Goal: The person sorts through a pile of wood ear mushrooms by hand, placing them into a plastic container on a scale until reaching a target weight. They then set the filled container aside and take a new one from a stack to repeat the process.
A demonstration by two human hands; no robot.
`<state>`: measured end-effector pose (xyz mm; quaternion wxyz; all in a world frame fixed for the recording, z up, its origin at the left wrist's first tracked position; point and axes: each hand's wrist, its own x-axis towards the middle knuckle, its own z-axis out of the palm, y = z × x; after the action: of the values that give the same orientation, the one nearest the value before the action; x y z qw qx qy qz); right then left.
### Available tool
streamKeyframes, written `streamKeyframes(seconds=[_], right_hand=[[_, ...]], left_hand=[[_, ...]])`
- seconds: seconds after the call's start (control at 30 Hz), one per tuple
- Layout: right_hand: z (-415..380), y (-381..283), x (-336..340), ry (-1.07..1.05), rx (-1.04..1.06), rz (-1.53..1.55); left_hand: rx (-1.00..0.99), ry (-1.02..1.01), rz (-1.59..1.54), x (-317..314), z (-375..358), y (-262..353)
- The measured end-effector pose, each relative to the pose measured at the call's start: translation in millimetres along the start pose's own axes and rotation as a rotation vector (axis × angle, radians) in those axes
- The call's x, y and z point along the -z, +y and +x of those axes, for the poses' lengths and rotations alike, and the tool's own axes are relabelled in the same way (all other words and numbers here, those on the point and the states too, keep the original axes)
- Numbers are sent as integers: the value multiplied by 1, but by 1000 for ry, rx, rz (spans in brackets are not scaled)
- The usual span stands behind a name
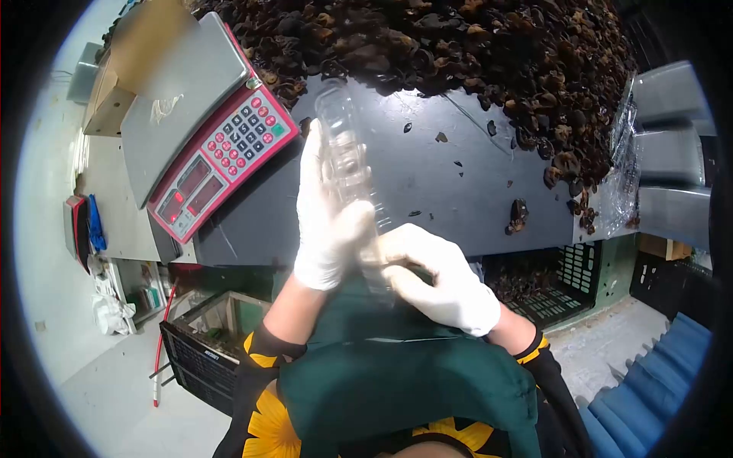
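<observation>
A long, clear plastic tray [343, 141] with moulded hollows is held upright-tilted over the table's near edge. My left hand [327, 221], in a white glove, is closed around its left side with the thumb across it. Gloved in white too, my right hand [439, 278] pinches the tray near its lower end. Glare and the see-through plastic make the tray's lower part hard to make out. Beyond both hands lies a large heap of dark brown, curled pieces that look like wood ear mushrooms [458, 46].
A pink-framed scale [237, 145] with a keypad and lit red display stands at the left. Stray dark pieces lie on the dark tabletop [412, 183]. Clear plastic containers [672, 156] stand at the right. Crates [202, 351] sit below the table, and blue fabric [649, 382] is at lower right.
</observation>
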<state>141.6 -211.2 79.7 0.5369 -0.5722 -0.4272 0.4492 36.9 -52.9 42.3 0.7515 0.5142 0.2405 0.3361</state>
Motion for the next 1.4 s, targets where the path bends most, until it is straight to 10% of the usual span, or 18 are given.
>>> streamKeyframes(seconds=[0.53, 0.93, 1.13, 1.4], right_hand=[[-4, -5, -7, 111, 121, -203], [-13, -16, 19, -37, -144, 63], [-19, -2, 29, 98, -187, 39], [-21, -3, 23, 111, -111, -112]], left_hand=[[-109, -299, 301, -5, -11, 5], [218, -338, 0, -8, -9, 1], [44, 38, 138, -5, -9, 4], [-202, -285, 325, -1, -8, -3]])
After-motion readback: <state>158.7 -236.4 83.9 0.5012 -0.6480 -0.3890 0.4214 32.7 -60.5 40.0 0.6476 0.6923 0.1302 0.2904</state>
